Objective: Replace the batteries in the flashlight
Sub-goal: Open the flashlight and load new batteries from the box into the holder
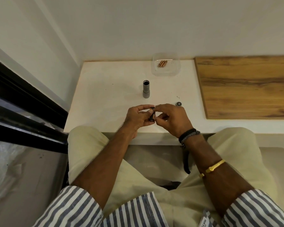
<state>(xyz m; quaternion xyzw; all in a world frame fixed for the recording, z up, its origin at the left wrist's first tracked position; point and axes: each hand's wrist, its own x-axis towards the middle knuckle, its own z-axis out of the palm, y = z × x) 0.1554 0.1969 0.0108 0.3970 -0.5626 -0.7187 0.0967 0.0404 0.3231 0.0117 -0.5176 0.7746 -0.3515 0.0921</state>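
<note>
Flashlight (pixel 146 89) parts are seen spread over a white table (pixel 105 99): the grey body stands upright near the middle with its open dark end facing up, well apart from both hands. A small round end cap (pixel 178 104) lies to the right of it, just beyond the right hand (pixel 172 119). A dark battery holder (pixel 152 114) with copper-coloured cells in it is gripped between the thumb and fingers of the left hand (pixel 137 119) above the near edge of the table. The right hand's fingertips are pinched against the holder's right side; whether anything separate is held there cannot be told. Three copper-coloured batteries (pixel 162 63) are seen lying side by side in a clear plastic container (pixel 166 71) at the far edge of the table. A wooden board (pixel 246 86) is set to the right of the white surface
</note>
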